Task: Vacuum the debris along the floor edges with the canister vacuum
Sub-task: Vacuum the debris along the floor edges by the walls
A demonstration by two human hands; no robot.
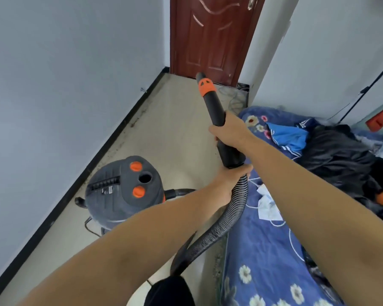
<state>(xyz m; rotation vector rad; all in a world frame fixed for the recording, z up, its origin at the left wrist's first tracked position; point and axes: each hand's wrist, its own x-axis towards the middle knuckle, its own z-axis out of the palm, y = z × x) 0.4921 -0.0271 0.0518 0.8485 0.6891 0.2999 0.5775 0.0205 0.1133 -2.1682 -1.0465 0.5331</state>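
The grey canister vacuum (124,191) with orange knobs stands on the beige floor (175,129) beside the left wall. Its black wand (213,107), with an orange collar near the tip, is lifted and points toward the door. My right hand (230,131) grips the wand around its middle. My left hand (232,180) grips the ribbed black hose (234,208) just below the wand's lower end. The hose loops down past my legs and back to the canister. Dark debris (139,113) lies along the black baseboard on the left.
A red-brown door (212,36) closes the far end of the narrow floor strip. A bed with a blue flowered cover (263,250), piled with dark clothes (341,155), fills the right side. Tangled cables (234,96) lie by the door corner. White walls stand on both sides.
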